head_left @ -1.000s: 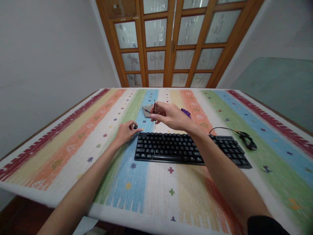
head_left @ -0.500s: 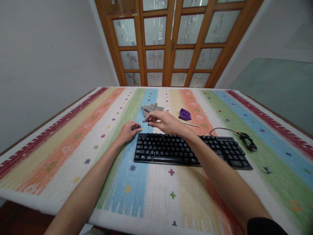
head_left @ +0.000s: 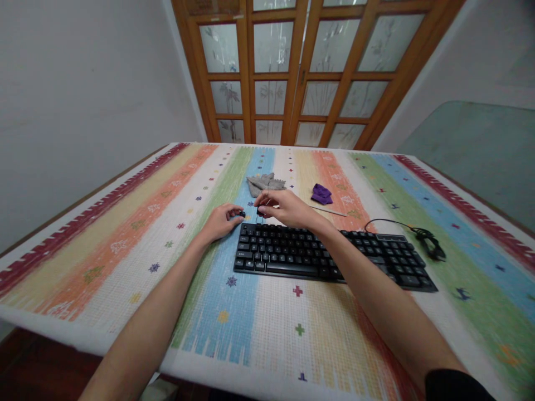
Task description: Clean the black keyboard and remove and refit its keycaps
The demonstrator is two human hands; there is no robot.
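Note:
A black keyboard lies across the tablecloth in front of me, its right half partly covered by my right forearm. Just off its upper left corner, my left hand is closed, with a small black piece at the tips of thumb and forefinger. Above the keyboard's top row, my right hand pinches another small black piece. Both pieces are about the size of a keycap, too small to name for certain. A crumpled grey cloth lies just beyond my right hand.
A bunched purple cloth and a thin light-coloured stick lie beyond the keyboard. Its black cable is bundled at the right. The striped tablecloth covers the table, and wood-and-glass doors stand behind it.
The whole view has shifted slightly, so the table's things appear a little further right. Both hands keep their pinches near the keyboard's upper left corner, with hardly any movement relative to it.

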